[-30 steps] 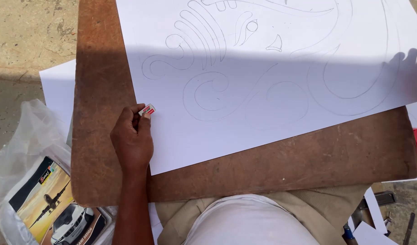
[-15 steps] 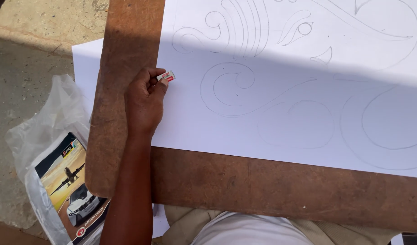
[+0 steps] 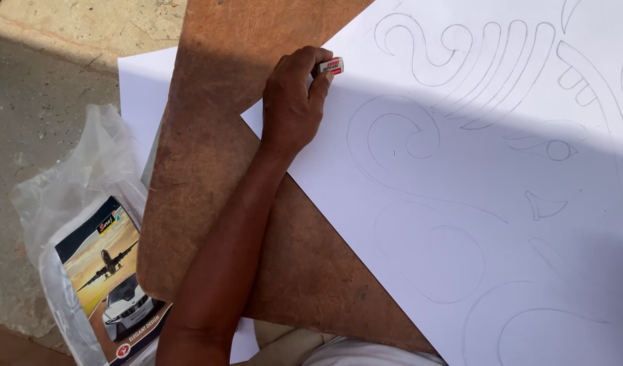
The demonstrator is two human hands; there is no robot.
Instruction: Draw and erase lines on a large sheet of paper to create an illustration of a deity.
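From the head view, your left hand (image 3: 294, 105) is clenched around a small white eraser (image 3: 330, 66) with a red band, pinched between thumb and fingers. The eraser's end pokes out over the upper left edge of the big white drawing sheet (image 3: 474, 224), which carries faint pencil curls and swirls. The sheet lies on a brown wooden board (image 3: 203, 169), and your forearm crosses it. Your right hand is out of view. Left of the board sits a clear plastic bag (image 3: 74, 196) holding a printed booklet (image 3: 111, 271).
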